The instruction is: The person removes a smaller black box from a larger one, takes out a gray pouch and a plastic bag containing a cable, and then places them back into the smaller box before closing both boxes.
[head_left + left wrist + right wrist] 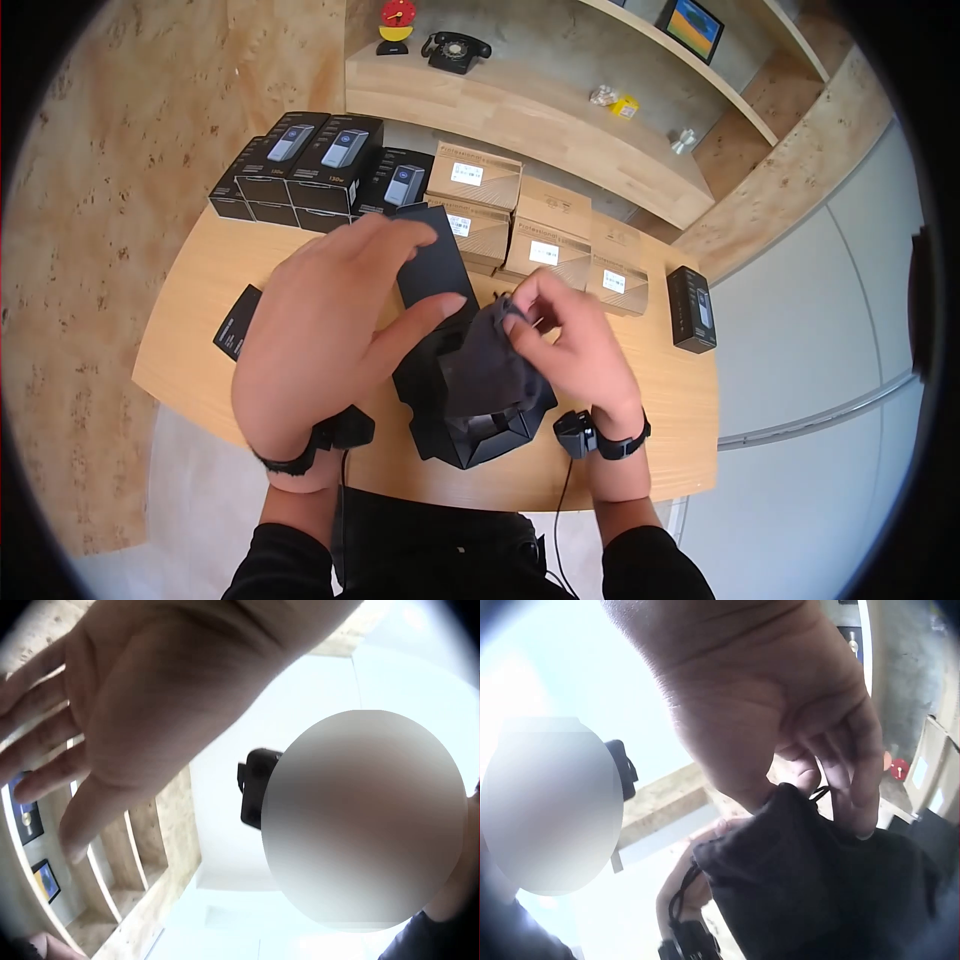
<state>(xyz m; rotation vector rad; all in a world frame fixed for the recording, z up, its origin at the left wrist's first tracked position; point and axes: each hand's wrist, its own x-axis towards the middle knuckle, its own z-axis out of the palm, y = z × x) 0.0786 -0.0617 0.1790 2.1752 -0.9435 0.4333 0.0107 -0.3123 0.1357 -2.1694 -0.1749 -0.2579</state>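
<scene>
My right hand pinches the top edge of a dark fabric drawstring pouch between thumb and fingers. In the right wrist view the pouch hangs down, a thin cord at its upper corners. Beneath it stands an opened black box, its flaps spread and its long lid folded back. To the left, my left hand is raised above the table with nothing in it. The left wrist view shows that hand with its fingers extended and apart.
Black printed boxes are stacked at the back left, beside several brown cartons. One black box stands at the right edge of the table. A small dark box lies left of my left hand. Behind runs a shelf with a telephone.
</scene>
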